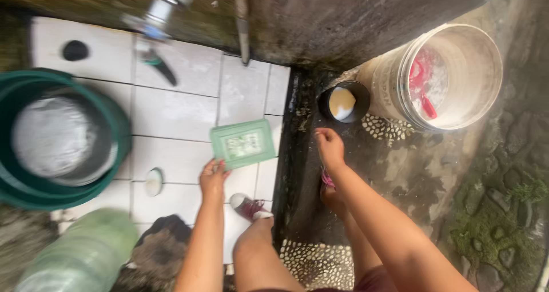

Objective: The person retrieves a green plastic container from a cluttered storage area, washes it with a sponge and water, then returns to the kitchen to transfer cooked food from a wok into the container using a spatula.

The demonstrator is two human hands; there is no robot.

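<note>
Head view, looking down at a tiled wash area.

Left hand [213, 177]: grip clamped on the near-left corner of a green rectangular lid [243, 144]; fingertips curl over its lower edge. The lid is held flat-side up, slightly tilted, above the white tiled floor [171, 114]. From the grip it extends up and to the right.

Right hand [330, 146]: fingers drawn loosely together, pointing down, holding nothing I can make out. It hangs over the dark wet gutter [297, 172], just below a small black cup [343, 102] with pale contents.

Handling, judged: the lid looks like thin moulded plastic, so light and fairly stiff, though it may flex when held by one corner. Wet surroundings suggest a slippery surface. A raised rim runs round it; pinching across that rim, as the left grip does, seems the surest hold. A hold mid-way along a long side would balance it better than the corner.

Around the grips:
- Left of the left grip, well apart: green basin [57, 137] with a grey metal pan inside.
- Just left of the left grip, on the tiles: a small pale round object [153, 181].
- Beyond the right grip, beside the cup: white bucket [446, 77] with red items inside.
- Below the left grip: a shoe [247, 205] on the tiles.
- Top of view: tap [163, 9], blurred.
</note>
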